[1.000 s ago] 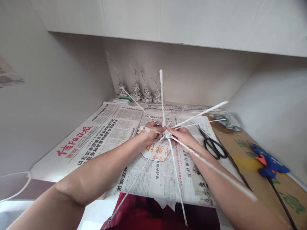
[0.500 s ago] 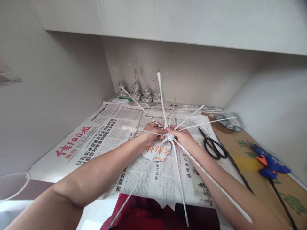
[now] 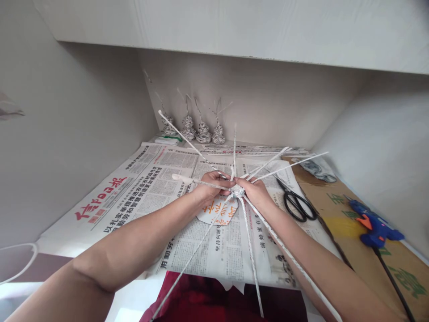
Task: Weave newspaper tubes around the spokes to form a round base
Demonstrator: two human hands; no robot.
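Note:
Between my two hands is a small woven paper piece (image 3: 237,192), with several long rolled-paper strips fanning out from it on all sides. My left hand (image 3: 214,184) is closed on its left edge, thumb and fingers pinching near the strips. From the other side my right hand (image 3: 253,188) grips the piece, its thumb meeting the left thumb at the top. One strip (image 3: 291,255) runs down over my right forearm. Beneath the hands lies a white card (image 3: 216,215) with orange handwriting, partly hidden by the strips.
Newspaper (image 3: 134,197) covers the table. Several woven gourd shapes (image 3: 203,133) stand at the back beside loose paper strips (image 3: 261,150). Black scissors (image 3: 299,206) lie to the right, near a cardboard sheet (image 3: 342,223) holding a blue glue gun (image 3: 378,226) with a black cord. A white overhang (image 3: 234,31) spans above.
One upright strip at the far side has tipped toward me and now looks foreshortened near my thumbs. Other back strips have shifted slightly. Both hands keep their hold; the view has moved a little.

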